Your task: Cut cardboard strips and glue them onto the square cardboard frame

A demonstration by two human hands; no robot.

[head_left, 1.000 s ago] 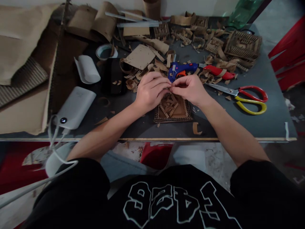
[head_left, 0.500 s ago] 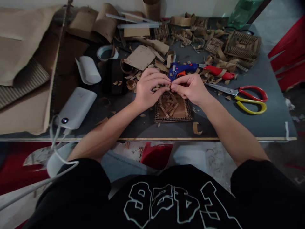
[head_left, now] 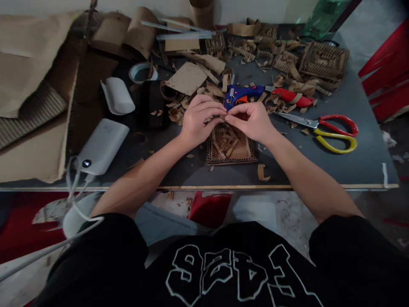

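The left hand (head_left: 200,118) and right hand (head_left: 251,120) met fingertip to fingertip, both pinching a small cardboard strip (head_left: 224,117) just above the square cardboard tray (head_left: 231,149) of loose strips on the desk (head_left: 335,164). A blue glue gun (head_left: 243,92) lay just behind them, and scissors (head_left: 326,130) lay to the right
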